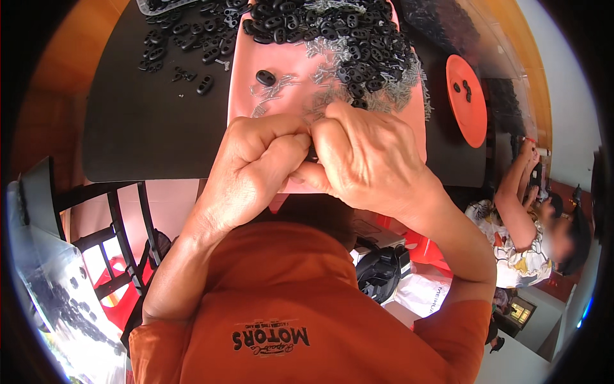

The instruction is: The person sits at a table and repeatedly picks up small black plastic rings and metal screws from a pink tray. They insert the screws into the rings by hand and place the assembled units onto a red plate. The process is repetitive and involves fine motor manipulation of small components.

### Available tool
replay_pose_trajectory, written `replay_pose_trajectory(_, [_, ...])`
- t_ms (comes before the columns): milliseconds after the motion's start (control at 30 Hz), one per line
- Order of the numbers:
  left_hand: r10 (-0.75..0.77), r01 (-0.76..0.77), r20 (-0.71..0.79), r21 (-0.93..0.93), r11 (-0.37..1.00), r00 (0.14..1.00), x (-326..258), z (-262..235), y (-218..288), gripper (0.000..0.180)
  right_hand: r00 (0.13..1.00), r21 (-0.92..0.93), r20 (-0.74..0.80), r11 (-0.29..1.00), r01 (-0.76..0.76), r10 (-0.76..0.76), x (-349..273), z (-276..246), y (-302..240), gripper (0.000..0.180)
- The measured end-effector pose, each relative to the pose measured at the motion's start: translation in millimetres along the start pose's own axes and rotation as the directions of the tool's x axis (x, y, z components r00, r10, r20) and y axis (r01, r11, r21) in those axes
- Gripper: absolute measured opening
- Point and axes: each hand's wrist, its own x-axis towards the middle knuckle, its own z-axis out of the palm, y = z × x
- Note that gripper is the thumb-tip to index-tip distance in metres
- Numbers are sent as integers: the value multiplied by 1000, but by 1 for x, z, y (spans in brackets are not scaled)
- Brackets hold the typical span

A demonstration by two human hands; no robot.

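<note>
Small black plastic part (311,153): only a dark sliver shows, pinched between the fingertips of both hands where they meet, above the near edge of the pink tray; its shape cannot be told.
Left hand (256,168): forearm rises from the lower edge, wrist bent inward; fingers curled into a tight fist, thumb pressed against the right hand.
Right hand (366,155): forearm enters from the lower right, knuckles upward; fingers folded down and closed onto the black part, touching the left hand.
Pink flat plastic tray (246,77): smooth, rectangular, lying on the table just beyond both hands.
Heap of black oval plastic pieces (332,29): glossy, two-holed, piled at the tray's far end; one lies apart (265,77).
Thin silvery metal wire bits (332,89): tangled, scattered across the tray near the knuckles.
Black matt table top (147,121): more black pieces lie at its far left.
Orange round plastic lid (467,99): right of the tray, holding a few black pieces.
</note>
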Motion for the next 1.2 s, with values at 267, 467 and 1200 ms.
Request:
replay_pose_trajectory(267, [112,-112,1,84,990,994,2,1,-7,20,987,135,84,983,124,-136,5,0,12,30])
replay_pose_trajectory(467, [10,-14,52,73,997,999,0,-5,-5,20,980,164,118,976,141,-162,5,0,13,25])
replay_pose_trajectory(1200, [8,-15,70,106,994,998,-8,-3,5,21,934,816,166,489,-309,315,-16,-3,7,22])
